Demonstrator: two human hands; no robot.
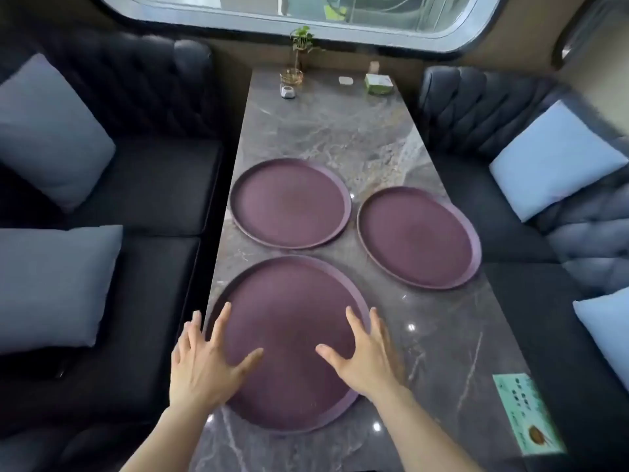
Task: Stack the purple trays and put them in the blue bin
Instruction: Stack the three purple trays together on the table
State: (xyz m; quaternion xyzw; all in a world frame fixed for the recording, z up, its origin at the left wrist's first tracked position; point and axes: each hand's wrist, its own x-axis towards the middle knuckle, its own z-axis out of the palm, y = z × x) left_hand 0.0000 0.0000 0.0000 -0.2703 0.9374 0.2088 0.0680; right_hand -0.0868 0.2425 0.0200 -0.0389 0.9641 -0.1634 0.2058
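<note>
Three round purple trays lie flat on a grey marble table (340, 131). The nearest tray (289, 301) is the largest in view. A second tray (289, 203) lies behind it and a third tray (417, 236) sits to the right, none overlapping. My left hand (204, 359) hovers over the near tray's left rim with fingers spread. My right hand (364, 352) is spread over its right rim. Neither hand holds anything. No blue bin is in view.
Dark tufted sofas with grey cushions (54, 131) and pale blue cushions (551, 158) flank the table. At the far end stand a small plant (299, 49), a green box (377, 84) and a small white holder (287, 92). A green card (526, 413) lies near right.
</note>
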